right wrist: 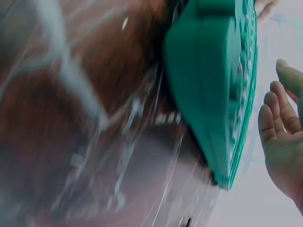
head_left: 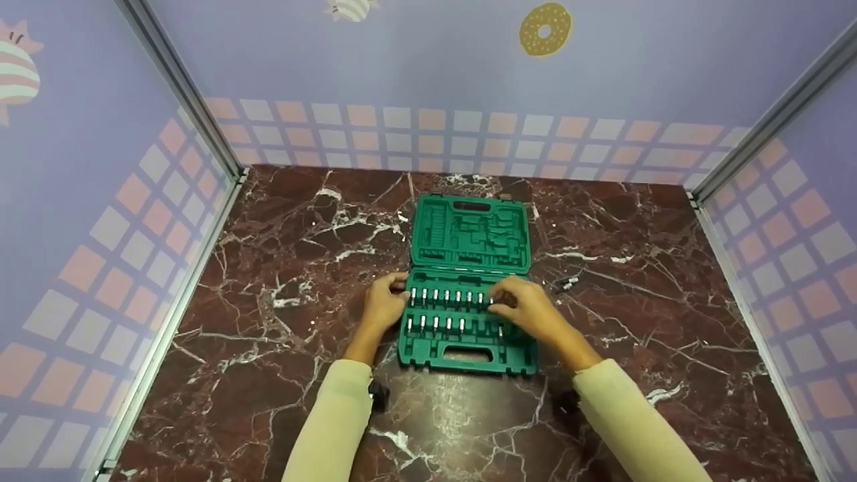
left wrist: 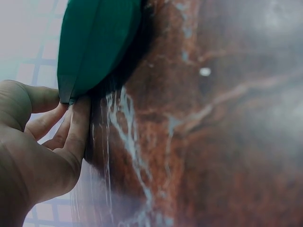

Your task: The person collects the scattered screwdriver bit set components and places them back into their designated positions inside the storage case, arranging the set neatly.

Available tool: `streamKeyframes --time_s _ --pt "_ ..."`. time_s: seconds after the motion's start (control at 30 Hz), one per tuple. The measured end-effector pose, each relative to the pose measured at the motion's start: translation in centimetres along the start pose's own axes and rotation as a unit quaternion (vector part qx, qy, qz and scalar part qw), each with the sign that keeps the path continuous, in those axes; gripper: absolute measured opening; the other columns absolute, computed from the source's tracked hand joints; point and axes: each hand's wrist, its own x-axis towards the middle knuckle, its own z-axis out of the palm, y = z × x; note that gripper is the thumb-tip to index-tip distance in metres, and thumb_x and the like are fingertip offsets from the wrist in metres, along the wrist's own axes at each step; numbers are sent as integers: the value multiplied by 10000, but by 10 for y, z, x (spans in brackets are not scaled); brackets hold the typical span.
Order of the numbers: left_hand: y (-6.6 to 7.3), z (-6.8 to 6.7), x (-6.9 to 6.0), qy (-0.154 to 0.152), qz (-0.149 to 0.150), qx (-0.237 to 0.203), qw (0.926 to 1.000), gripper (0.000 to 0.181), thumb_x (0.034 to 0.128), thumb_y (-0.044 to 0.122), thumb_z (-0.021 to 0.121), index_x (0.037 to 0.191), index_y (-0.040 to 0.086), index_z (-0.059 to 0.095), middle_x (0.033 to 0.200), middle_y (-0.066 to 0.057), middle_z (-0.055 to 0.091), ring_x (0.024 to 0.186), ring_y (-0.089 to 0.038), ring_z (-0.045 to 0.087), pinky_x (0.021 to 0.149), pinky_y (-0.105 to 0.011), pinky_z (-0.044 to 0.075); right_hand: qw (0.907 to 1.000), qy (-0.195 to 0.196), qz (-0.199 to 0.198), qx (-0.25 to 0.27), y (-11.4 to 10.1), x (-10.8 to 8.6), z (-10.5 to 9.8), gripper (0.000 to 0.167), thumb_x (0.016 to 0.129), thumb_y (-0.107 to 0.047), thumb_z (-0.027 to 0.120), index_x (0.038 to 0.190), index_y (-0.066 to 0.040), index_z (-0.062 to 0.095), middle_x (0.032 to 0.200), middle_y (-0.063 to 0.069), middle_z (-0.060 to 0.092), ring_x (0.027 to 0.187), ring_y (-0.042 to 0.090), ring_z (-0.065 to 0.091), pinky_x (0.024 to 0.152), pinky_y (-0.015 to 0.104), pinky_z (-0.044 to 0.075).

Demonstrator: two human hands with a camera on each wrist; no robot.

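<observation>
A green plastic tool case (head_left: 418, 351) lies unfolded on the tabletop, its lid half at the back. Two rows of small metal sockets (head_left: 447, 296) stand in its near half, with bare slots in the front row. At the left edge of the case, my left hand (head_left: 385, 304) grips the rim, thumb above and fingers against the side; the left wrist view shows this pinch. Over the right end of the back row is my right hand (head_left: 529, 308), thumb and fingers apart around an end socket (head_left: 491, 301). In the right wrist view nothing shows between those fingers.
A small dark and silver metal piece (head_left: 568, 284) lies on the marbled tabletop (head_left: 301, 268), right of the case. Patterned panels (head_left: 455, 67) enclose the back and both sides, with metal rails (head_left: 743, 402) along the table's sides.
</observation>
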Motion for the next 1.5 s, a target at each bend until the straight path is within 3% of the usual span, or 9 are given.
streamKeyframes --time_s 0.17,0.33,0.5,0.63,0.77,0.93,1.17,1.5 --pt "-1 0 -1 -10 86 -38 10000 329 928 -18 671 1240 66 734 1117 -164 728 1031 -325 706 933 -475 556 9979 611 28 -195 14 -11 -15 239 841 -92 852 1049 -79 735 1019 67 702 931 261 696 775 448 590" --pt "-3 1 -2 -42 109 -99 9999 328 935 -22 664 1246 58 728 1123 -170 722 1031 -327 704 928 -476 559 9949 1002 86 -72 30 -22 -26 273 815 -56 862 1049 -50 723 1032 117 684 952 336 688 797 502 601" --pt "-5 3 -3 -8 102 -91 9999 319 933 -20 667 1237 54 733 1119 -169 727 1033 -327 704 934 -477 556 9915 1260 -119 -302 46 -32 -38 298 780 -43 882 1031 -15 724 1025 142 691 891 351 666 759 478 586" --pt "-5 3 -3 -16 46 -77 10000 321 933 -18 672 1239 56 732 1117 -164 727 1032 -324 701 933 -473 555 9879 1417 -83 -629 59 -40 -48 324 758 -33 892 1039 -9 733 1046 138 692 968 339 644 854 440 536" --pt "-3 2 -2 -12 20 -37 10000 331 938 -9 675 1255 66 727 1127 -157 728 1039 -324 696 933 -476 553 9877 1378 287 -687 70 -47 -59 350 774 -30 882 1094 -22 740 1101 144 680 1068 339 609 957 467 479" --pt "-2 1 -1 -2 1 6 10000 336 931 -7 676 1250 81 733 1123 -147 737 1029 -316 705 929 -472 554 9875 1143 616 -891 84 -53 -67 363 803 -31 866 1144 -37 744 1131 156 655 1106 378 594 978 547 472" --pt "0 3 1 6 17 -25 10000 322 927 -12 679 1227 87 742 1105 -142 741 1005 -311 714 923 -466 557 9866 832 533 -1301 100 -55 -72 338 840 19 815 1169 -21 747 1108 187 643 1050 414 586 934 574 476" --pt "0 4 -1 41 49 31 10000 318 920 -20 678 1220 67 743 1099 -151 742 1003 -316 714 920 -471 559 9814 556 466 -1779 108 -51 -70 220 866 -4 799 1081 -8 747 1083 185 602 1020 402 567 875 552 481"
